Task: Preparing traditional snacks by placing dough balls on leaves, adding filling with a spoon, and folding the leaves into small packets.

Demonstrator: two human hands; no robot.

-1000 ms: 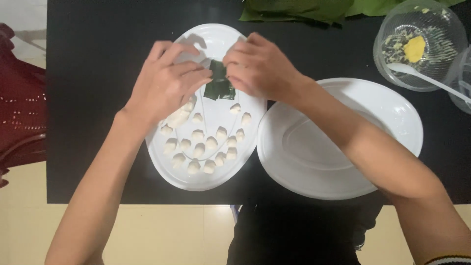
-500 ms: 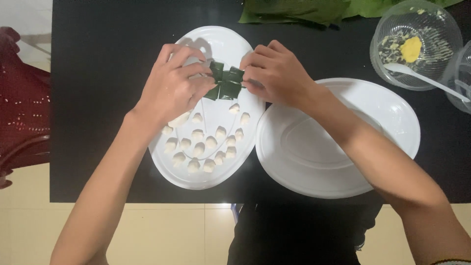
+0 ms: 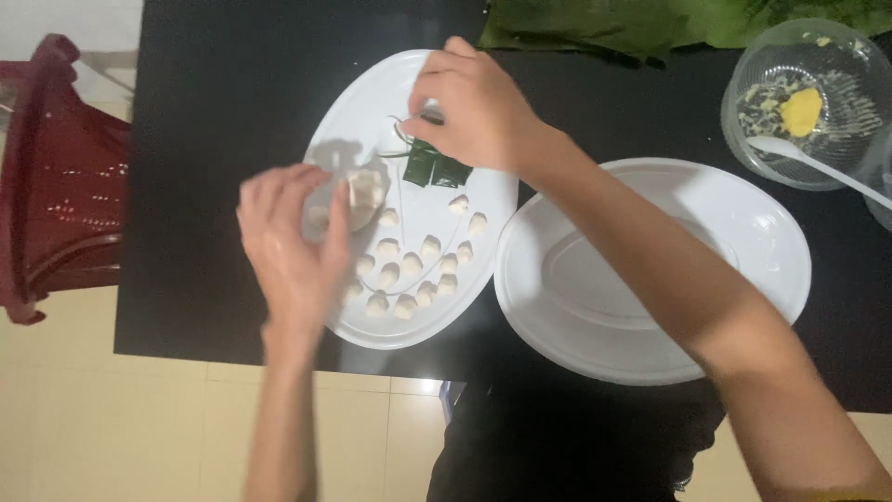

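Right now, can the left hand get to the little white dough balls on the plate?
Probably yes. The left hand hovers over the oval plate's left edge, right beside the white dough balls. Nothing lies between them; the right hand is busy farther up with the folded green leaf parcel.

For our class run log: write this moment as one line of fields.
left hand: over white dough pieces | right hand: on folded green leaf parcel | oval white plate: holds both | second white plate: bare
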